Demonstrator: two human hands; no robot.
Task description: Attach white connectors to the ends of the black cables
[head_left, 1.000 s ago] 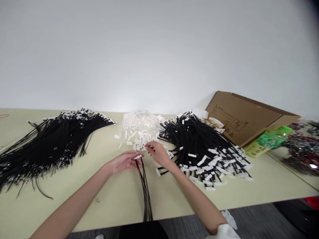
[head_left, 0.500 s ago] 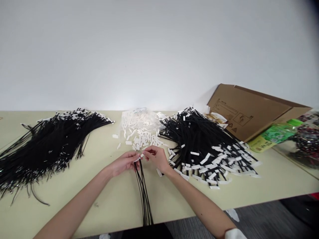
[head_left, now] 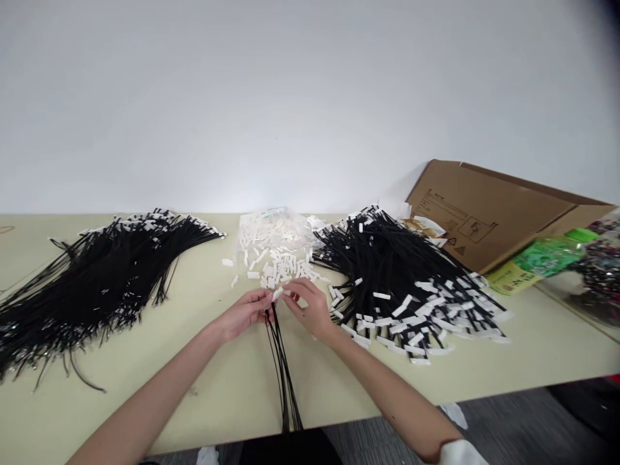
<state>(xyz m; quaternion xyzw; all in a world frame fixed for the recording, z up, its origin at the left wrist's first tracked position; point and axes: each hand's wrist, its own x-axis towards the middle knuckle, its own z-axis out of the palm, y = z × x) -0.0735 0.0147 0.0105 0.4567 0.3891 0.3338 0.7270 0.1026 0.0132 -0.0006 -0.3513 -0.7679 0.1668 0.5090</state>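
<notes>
Several thin black cords (head_left: 285, 374) hang from the fingers of my left hand (head_left: 242, 315), which is closed on their upper ends. They run down past the table's front edge. Fingers of my right hand (head_left: 310, 309) pinch a small white rectangular piece (head_left: 278, 294) at the top of the cords, close to the left fingertips. Whether this piece is fixed to a cord, I cannot tell. Just beyond both hands lies a loose heap of similar white pieces (head_left: 285, 266), spilling from a clear plastic bag (head_left: 276, 227).
To the left spreads a big pile of black cords (head_left: 111, 278). On the right is another pile of black cords (head_left: 387, 265), many with white pieces on their ends. Behind it lean a cardboard box (head_left: 484, 206) and a green-labelled bottle (head_left: 542, 258). The pale table (head_left: 349, 400) meets a wall.
The white piece now shows more fully between my hands, and my right fingers have shifted slightly up along it. The whole view has moved a little.
</notes>
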